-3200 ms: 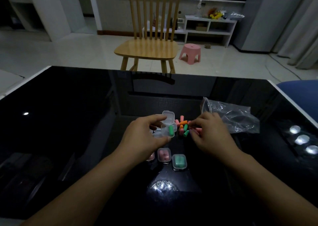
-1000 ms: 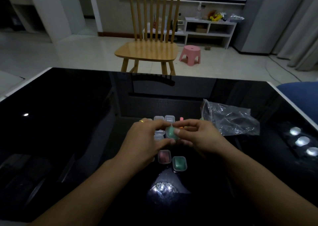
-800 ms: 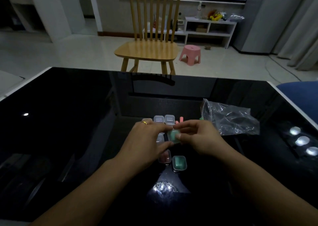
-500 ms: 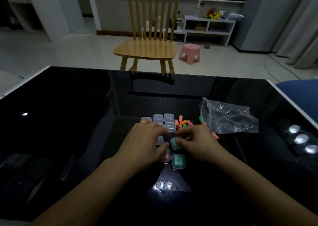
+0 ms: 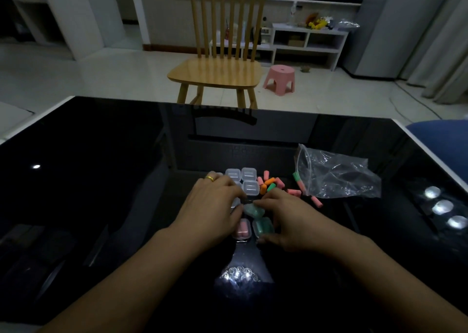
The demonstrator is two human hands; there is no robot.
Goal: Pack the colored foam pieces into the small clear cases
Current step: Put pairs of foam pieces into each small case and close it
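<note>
foam pieces [image 5: 270, 183] lie loose on the tabletop [image 5: 101, 180] just beyond the right hand [image 5: 286, 216], whose grip pinches a green-filled case [image 5: 253, 210] together with the left hand [image 5: 215, 206]. pressed unevenly, that case could skid on the glossy surface and knock the packed pink case [image 5: 242, 229] and green case [image 5: 263, 227] just below. empty cases [image 5: 249, 182] crowd the far side; a plastic bag [image 5: 336, 178] sits further right.

The scene is being viewed by a single head-worn wide-angle camera, aimed forward and down across the black glass table [image 5: 101, 180]. The near tabletop is being seen closely; the wooden chair [image 5: 215, 71] beyond is being taken in too.
</note>
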